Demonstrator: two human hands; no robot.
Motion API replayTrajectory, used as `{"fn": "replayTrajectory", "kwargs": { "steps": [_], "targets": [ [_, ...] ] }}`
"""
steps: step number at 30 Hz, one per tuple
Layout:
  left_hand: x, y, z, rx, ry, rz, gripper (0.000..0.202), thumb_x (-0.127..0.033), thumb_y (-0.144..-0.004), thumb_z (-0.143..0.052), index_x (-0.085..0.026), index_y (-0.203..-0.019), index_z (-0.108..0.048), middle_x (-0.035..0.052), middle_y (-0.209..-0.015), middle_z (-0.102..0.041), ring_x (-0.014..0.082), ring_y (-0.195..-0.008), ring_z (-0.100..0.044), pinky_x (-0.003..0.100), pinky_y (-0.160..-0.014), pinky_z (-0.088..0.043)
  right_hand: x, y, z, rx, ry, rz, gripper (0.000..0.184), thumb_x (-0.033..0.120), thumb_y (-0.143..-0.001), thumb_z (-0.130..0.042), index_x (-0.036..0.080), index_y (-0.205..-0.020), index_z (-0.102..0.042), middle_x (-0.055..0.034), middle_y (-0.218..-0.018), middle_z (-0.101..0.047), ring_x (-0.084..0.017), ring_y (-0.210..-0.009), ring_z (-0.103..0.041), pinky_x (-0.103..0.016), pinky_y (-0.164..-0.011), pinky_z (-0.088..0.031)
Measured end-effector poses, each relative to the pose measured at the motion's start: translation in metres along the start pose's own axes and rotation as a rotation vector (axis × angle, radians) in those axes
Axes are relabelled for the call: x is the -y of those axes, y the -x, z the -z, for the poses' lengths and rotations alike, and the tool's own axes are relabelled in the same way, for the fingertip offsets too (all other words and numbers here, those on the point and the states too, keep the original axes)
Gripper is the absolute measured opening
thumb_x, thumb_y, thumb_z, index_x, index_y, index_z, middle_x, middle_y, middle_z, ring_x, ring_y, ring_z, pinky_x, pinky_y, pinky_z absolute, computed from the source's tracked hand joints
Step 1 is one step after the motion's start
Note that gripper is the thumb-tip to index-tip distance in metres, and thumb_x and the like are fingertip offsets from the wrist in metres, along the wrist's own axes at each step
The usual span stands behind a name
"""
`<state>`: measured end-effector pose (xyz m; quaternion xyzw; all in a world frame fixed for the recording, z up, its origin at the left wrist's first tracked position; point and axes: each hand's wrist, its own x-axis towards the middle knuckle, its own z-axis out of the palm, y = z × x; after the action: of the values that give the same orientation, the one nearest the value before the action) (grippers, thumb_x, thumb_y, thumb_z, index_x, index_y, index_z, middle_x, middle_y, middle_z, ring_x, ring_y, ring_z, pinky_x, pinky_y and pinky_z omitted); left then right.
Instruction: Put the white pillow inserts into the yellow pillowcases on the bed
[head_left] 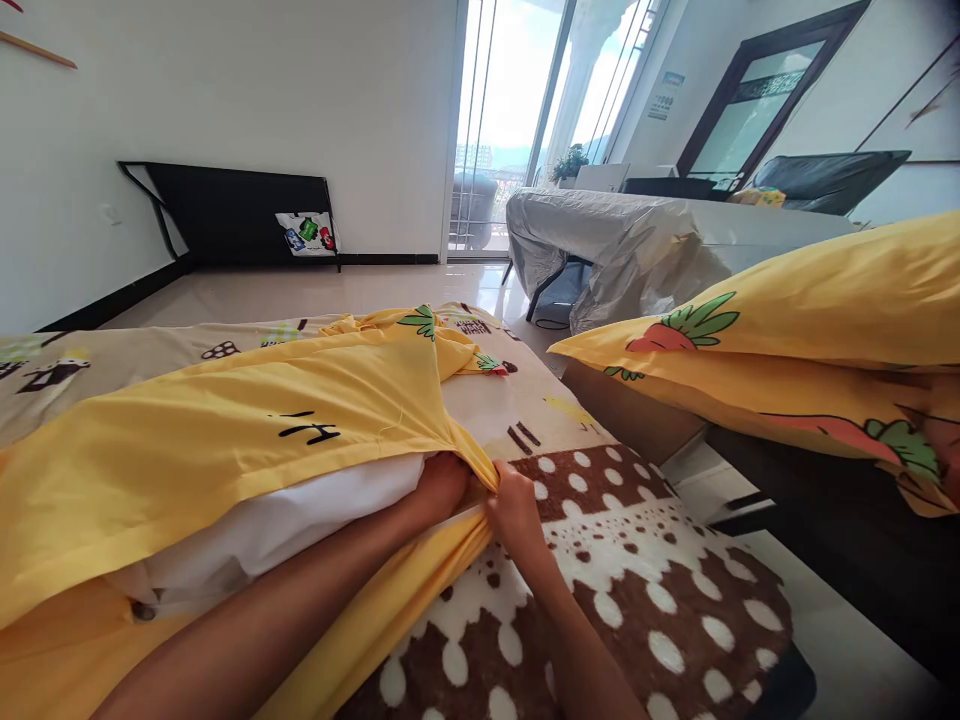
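Our right hand (pixel 516 502) clenches the bunched edge of a yellow cover (pixel 345 385), which spreads out to that hand's left across a patterned blanket (pixel 660 600). Just beside it, our left hand (pixel 446 488) reaches into the cover's opening, its fingers hidden, and we cannot tell whether they grip anything. White filling (pixel 315 510) shows next to our left hand, while carrot-print yellow fabric (pixel 825 300) lies well to the right of our right hand.

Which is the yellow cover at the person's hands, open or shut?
Open: the yellow cover gapes at its edge, baring white fabric, with the left hand in the gap.
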<state>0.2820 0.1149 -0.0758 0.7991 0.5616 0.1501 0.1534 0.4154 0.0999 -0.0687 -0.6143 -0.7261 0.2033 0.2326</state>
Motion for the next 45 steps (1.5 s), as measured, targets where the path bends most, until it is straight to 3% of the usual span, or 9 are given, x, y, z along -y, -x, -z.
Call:
{"fn": "replayTrajectory", "kwargs": {
  "steps": [6,10,16,23,27,30,36,42,45],
  "targets": [
    [0.001,0.005,0.012,0.023,-0.034,-0.022,0.032,-0.016,-0.08,-0.051,-0.014,-0.11,-0.063,0.0151,-0.118,-0.063,0.0301,-0.11,-0.058,0.041,-0.093,-0.045,-0.006,-0.013,-0.027,-0.081,-0.806,-0.106,0.021,0.019,-0.057,-0.039,0.017,-0.072,-0.053,-0.0005,-0.065,-0.058,-0.014,-0.063,-0.05,-0.021,-0.056,-0.04],
    [0.003,0.009,0.018,0.001,0.0,-0.089,0.037,-0.011,-0.078,-0.049,-0.013,-0.111,-0.064,0.015,-0.123,-0.06,0.0305,-0.116,-0.053,0.043,-0.096,-0.043,0.0,-0.015,-0.036,-0.045,-1.013,-0.171,0.027,0.025,-0.057,-0.04,0.016,-0.077,-0.055,-0.0007,-0.063,-0.058,-0.014,-0.06,-0.051,-0.022,-0.054,-0.04],
    [0.014,0.022,0.033,-0.045,0.095,-0.28,0.033,-0.01,-0.081,-0.049,-0.021,-0.105,-0.068,0.0055,-0.12,-0.063,0.0235,-0.113,-0.053,0.034,-0.099,-0.039,0.002,-0.013,-0.032,-0.079,-0.85,-0.085,0.016,0.028,-0.06,-0.047,0.017,-0.069,-0.053,0.0002,-0.064,-0.058,-0.013,-0.059,-0.05,-0.022,-0.053,-0.039],
    [0.004,0.038,0.039,-0.069,0.177,-0.404,0.018,-0.019,-0.089,-0.046,-0.017,-0.083,-0.064,0.0052,-0.093,-0.066,0.0181,-0.092,-0.058,0.03,-0.089,-0.043,0.005,-0.002,-0.008,-0.128,-0.27,0.003,0.021,0.012,-0.06,-0.041,0.017,-0.076,-0.054,-0.0018,-0.067,-0.061,-0.016,-0.065,-0.054,-0.023,-0.06,-0.036],
    [-0.002,0.035,0.035,-0.101,0.163,-0.304,0.018,-0.018,-0.087,-0.046,-0.016,-0.098,-0.061,0.0094,-0.103,-0.063,0.0219,-0.097,-0.056,0.035,-0.09,-0.042,0.006,0.0,-0.003,-0.137,-0.287,0.034,0.022,0.011,-0.063,-0.039,0.017,-0.077,-0.054,-0.0029,-0.069,-0.061,-0.017,-0.068,-0.055,-0.023,-0.062,-0.037],
    [0.002,0.031,0.033,-0.083,0.236,-0.278,0.03,-0.015,-0.083,-0.051,-0.018,-0.112,-0.058,0.0093,-0.115,-0.061,0.0228,-0.106,-0.054,0.035,-0.094,-0.041,0.002,-0.002,-0.005,-0.143,-0.339,0.055,0.017,0.015,-0.063,-0.041,0.018,-0.076,-0.052,-0.0023,-0.07,-0.061,-0.017,-0.069,-0.055,-0.024,-0.063,-0.038],
    [0.009,0.03,0.03,-0.046,0.153,-0.36,0.021,-0.01,-0.081,-0.051,-0.02,-0.091,-0.067,0.0067,-0.112,-0.061,0.0235,-0.105,-0.053,0.035,-0.092,-0.04,-0.007,-0.005,-0.01,-0.073,-0.35,0.01,0.02,0.014,-0.061,-0.044,0.019,-0.078,-0.052,-0.003,-0.073,-0.063,-0.018,-0.07,-0.057,-0.024,-0.062,-0.038],
    [0.003,0.035,0.038,-0.045,0.365,-0.373,0.016,-0.014,-0.087,-0.048,-0.018,-0.092,-0.062,0.0035,-0.093,-0.063,0.0154,-0.088,-0.056,0.025,-0.083,-0.042,-0.009,-0.003,-0.01,-0.057,-0.11,-0.016,0.015,0.011,-0.063,-0.044,0.019,-0.072,-0.053,-0.0058,-0.068,-0.062,-0.018,-0.065,-0.055,-0.024,-0.057,-0.031],
    [0.002,0.033,0.036,-0.023,0.325,-0.357,0.016,-0.018,-0.088,-0.047,-0.018,-0.092,-0.063,0.0043,-0.097,-0.064,0.0165,-0.093,-0.056,0.027,-0.087,-0.042,-0.008,-0.002,-0.008,-0.074,-0.185,0.026,0.019,0.009,-0.061,-0.041,0.018,-0.07,-0.056,-0.0038,-0.065,-0.061,-0.017,-0.064,-0.053,-0.024,-0.058,-0.031]
  ]
}}
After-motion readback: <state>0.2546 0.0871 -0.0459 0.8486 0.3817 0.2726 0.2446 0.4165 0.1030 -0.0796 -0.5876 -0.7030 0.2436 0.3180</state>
